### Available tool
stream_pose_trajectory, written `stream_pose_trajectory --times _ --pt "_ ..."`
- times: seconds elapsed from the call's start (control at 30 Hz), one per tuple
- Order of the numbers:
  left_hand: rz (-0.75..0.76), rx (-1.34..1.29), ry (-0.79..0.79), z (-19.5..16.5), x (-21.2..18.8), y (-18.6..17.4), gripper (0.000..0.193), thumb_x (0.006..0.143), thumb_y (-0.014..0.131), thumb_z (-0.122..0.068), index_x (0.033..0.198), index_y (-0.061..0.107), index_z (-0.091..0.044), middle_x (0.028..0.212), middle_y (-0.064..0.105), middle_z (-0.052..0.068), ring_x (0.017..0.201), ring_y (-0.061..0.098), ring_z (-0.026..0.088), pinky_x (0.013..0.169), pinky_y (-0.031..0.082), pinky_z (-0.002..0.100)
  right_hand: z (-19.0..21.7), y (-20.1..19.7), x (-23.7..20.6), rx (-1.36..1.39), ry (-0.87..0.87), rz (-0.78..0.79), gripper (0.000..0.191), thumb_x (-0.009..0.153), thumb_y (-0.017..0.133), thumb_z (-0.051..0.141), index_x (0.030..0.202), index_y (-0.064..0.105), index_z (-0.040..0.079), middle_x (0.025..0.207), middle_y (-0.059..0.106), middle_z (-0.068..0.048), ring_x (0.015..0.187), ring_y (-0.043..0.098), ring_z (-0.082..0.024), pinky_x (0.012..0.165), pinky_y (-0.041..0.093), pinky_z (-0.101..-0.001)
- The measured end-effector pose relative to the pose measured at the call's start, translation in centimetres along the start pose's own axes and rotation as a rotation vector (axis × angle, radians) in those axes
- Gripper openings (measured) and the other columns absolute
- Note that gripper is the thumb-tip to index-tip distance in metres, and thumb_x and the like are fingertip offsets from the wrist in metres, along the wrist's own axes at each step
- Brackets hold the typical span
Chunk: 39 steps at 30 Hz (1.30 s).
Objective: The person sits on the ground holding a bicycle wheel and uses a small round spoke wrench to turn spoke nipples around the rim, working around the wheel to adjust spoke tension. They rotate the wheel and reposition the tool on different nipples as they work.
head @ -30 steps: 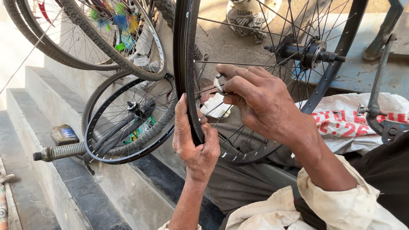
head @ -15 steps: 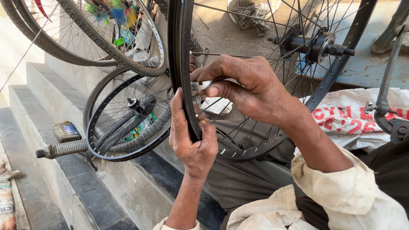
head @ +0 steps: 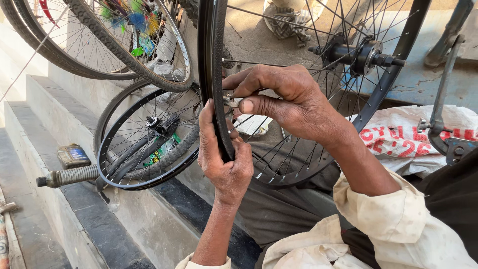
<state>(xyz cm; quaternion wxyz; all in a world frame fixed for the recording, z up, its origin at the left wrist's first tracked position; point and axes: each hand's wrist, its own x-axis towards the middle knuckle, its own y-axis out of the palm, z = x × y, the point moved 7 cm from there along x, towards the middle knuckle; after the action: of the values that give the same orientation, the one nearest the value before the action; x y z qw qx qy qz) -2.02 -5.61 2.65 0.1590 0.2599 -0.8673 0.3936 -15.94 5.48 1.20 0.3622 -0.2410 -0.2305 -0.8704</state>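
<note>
A black spoked bicycle wheel rim (head: 211, 60) stands upright in front of me, its hub (head: 361, 56) at the upper right. My left hand (head: 224, 162) wraps around the rim's near edge from below. My right hand (head: 284, 99) reaches through the spokes and pinches a small metal spoke tool (head: 230, 100) against the inside of the rim. Most of the tool is hidden by my fingers.
A smaller black rim (head: 144, 144) with a handlebar grip (head: 67, 176) leans on grey stone steps (head: 55, 124) at the left. Tyred wheels (head: 99, 45) hang above it. A small flat box (head: 73, 155) lies on a step. A printed white sack (head: 413, 137) lies at the right beside a metal bracket (head: 440, 124).
The view has shifted a little and the wheel sits slightly lower and nearer. My right hand's fingers have turned the tool at the rim; my left hand keeps its grip.
</note>
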Motion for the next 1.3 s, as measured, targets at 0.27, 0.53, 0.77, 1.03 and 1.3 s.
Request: stream_pose_trajectory --times 0.27,0.53,0.77,1.03,1.3 --pt "-0.005 0.026 -0.009 -0.3 0.3 -0.1 0.081 0.085 0.056 0.010 0.162 0.037 -0.007 0.133 0.062 0.009 0.092 0.063 0.008 0.071 0.057 0.020 1.1 0.1 0.0 -0.175 -0.104 -0.014 0.018 0.098 0.074 0.019 0.104 0.067 0.003 0.125 0.074 -0.015 0.109 0.078 -0.022 0.089 0.064 -0.0325" --pt "-0.002 0.078 0.011 -0.8 0.8 0.1 0.081 0.084 0.056 0.012 0.162 0.036 -0.005 0.127 0.065 0.008 0.088 0.064 0.009 0.078 0.058 0.023 0.6 1.0 -0.2 -0.190 -0.024 -0.132 0.046 0.089 0.081 0.015 0.127 0.061 -0.001 0.113 0.071 -0.013 0.098 0.075 -0.024 0.087 0.063 -0.0345" --pt "-0.004 0.143 0.100 -2.1 0.4 0.2 0.079 0.086 0.057 0.013 0.160 0.034 -0.002 0.132 0.065 0.014 0.107 0.070 0.018 0.092 0.061 0.030 -0.5 3.0 1.1 -0.435 0.102 -0.094 0.038 0.087 0.079 0.007 0.122 0.066 0.003 0.100 0.073 -0.006 0.088 0.074 -0.018 0.078 0.061 -0.0323" --pt "-0.030 0.071 0.012 -1.1 0.4 0.1 0.079 0.084 0.053 0.013 0.160 0.036 -0.003 0.131 0.066 0.012 0.092 0.066 0.010 0.075 0.058 0.023 1.5 1.9 -1.5 -0.161 -0.020 -0.238 0.035 0.090 0.077 0.007 0.122 0.065 0.000 0.118 0.066 -0.011 0.098 0.068 -0.017 0.088 0.060 -0.0292" --pt "-0.018 0.074 0.005 -1.4 0.6 0.4 0.081 0.083 0.055 0.012 0.160 0.037 -0.003 0.123 0.068 0.008 0.084 0.061 0.007 0.075 0.057 0.022 0.8 1.7 -0.3 -0.297 -0.038 -0.213 0.047 0.092 0.074 0.005 0.133 0.051 -0.003 0.122 0.067 -0.010 0.096 0.072 -0.017 0.081 0.061 -0.0298"
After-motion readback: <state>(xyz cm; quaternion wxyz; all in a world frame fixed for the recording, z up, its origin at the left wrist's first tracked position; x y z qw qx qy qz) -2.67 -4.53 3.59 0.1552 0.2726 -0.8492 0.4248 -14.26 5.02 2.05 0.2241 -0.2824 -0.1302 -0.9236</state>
